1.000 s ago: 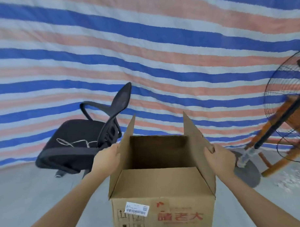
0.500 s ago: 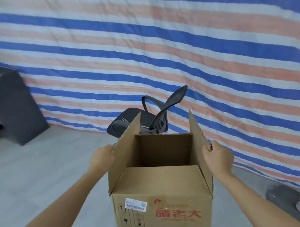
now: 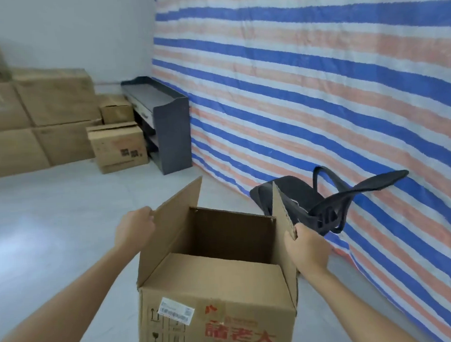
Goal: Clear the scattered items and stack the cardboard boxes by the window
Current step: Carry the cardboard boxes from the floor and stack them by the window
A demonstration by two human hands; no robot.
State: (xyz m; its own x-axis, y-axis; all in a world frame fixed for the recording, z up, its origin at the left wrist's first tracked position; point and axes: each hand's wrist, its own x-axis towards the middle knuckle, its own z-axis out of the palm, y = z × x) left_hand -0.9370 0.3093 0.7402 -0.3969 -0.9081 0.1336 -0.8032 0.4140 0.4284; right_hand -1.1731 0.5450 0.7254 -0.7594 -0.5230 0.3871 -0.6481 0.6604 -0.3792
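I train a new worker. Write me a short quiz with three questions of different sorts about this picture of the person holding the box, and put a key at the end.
1. Multiple choice: what does the left hand grip?
A) a side flap of the open brown cardboard box with red print
B) a broom
C) a door handle
2. True or false: the black mesh office chair is behind the box's right flap, beside the blue, white and orange striped tarpaulin.
3. Fill the gap: the dark grey shelf unit stands beside the pile of brown boxes made of ____.

Key: 1 A; 2 true; 3 cardboard.
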